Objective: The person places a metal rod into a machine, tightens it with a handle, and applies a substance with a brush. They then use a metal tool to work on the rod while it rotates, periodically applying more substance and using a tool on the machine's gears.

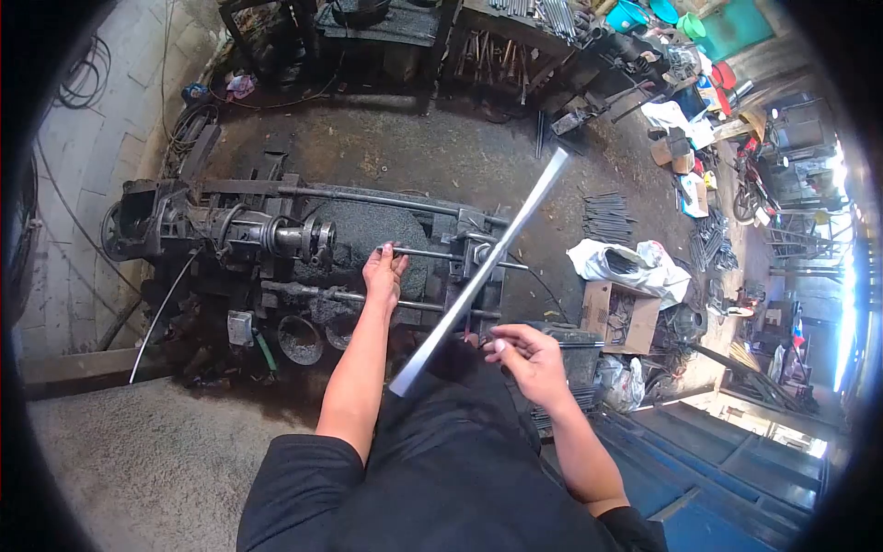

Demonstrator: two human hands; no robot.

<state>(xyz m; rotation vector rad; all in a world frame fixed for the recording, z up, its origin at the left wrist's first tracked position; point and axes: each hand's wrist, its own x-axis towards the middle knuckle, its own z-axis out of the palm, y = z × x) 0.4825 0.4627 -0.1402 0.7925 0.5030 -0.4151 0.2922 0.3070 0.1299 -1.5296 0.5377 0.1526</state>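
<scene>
My left hand (382,276) is closed round the left end of a thin metal rod (423,253). This rod runs right into a clamp-like carriage (474,258) on a greasy machine (349,296) with long guide bars. Left of my left hand, in line with the rod, is the machine's round metal head (308,235). My right hand (533,366) is beside the carriage's near side, thumb and index finger curled toward each other; what they hold, if anything, I cannot make out. A bright silvery strip (483,271) crosses the view diagonally in front of the carriage.
Bundles of dark rods (607,219) lie on the floor to the right. Nearby are a white sack (630,267) and a cardboard box (618,317). A workbench (382,32) stands at the back. Metal shavings cover the machine bed, and a round can (299,340) sits below it.
</scene>
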